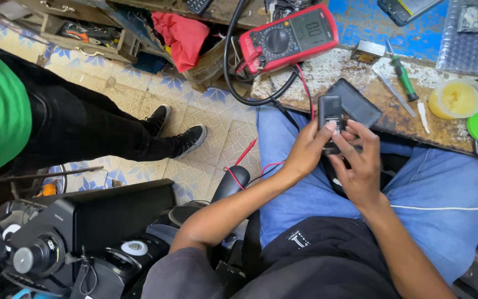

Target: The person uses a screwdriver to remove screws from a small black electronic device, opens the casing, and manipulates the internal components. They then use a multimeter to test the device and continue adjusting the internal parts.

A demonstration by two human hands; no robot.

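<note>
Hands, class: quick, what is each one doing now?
Left hand: closed on small black phone.
Right hand: fingers touching the phone, not clearly gripping.

A patterned blue-and-cream tile floor (pixel 139 94) spreads toward ten o'clock; a worn workbench (pixel 360 27) with chipped blue paint spans twelve to two o'clock.

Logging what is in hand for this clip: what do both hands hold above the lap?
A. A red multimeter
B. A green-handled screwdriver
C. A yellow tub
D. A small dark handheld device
D: the left hand and right hand both grip a small dark handheld device; the red multimeter lies on the bench.
</note>
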